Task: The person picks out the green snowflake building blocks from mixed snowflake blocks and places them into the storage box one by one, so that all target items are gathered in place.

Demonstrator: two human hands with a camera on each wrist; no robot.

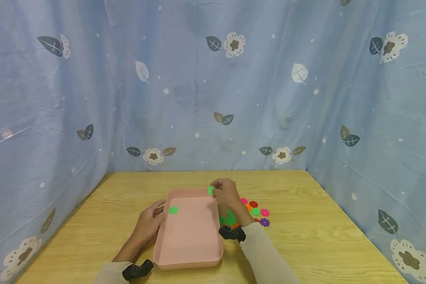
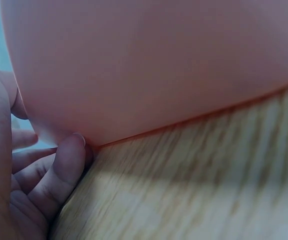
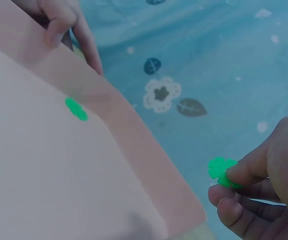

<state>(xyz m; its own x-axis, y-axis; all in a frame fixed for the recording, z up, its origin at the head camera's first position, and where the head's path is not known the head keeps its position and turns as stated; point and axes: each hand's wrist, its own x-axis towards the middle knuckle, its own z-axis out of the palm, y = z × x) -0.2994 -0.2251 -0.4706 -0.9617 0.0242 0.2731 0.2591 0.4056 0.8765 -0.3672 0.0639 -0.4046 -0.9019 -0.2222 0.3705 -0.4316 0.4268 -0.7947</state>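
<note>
A pink tray point(image 1: 189, 236) lies on the wooden table. My left hand point(image 1: 150, 221) holds the tray's left side near its far end, fingers at the rim; in the left wrist view a thumb point(image 2: 70, 157) touches the outer wall low down. Inside the tray, close to that side, lies a green flower-shaped plastic disc point(image 1: 173, 210). Over the tray's far right corner, my right hand point(image 1: 227, 193) pinches another green flower-shaped disc point(image 3: 221, 171) between thumb and fingers.
Right of the tray are several loose flower discs, among them a pink one point(image 1: 264, 212), a purple one point(image 1: 264, 222) and an orange one point(image 1: 248, 207). My right forearm partly covers this pile. A blue patterned curtain point(image 1: 198, 86) encloses the table point(image 1: 323, 240) at the back and sides.
</note>
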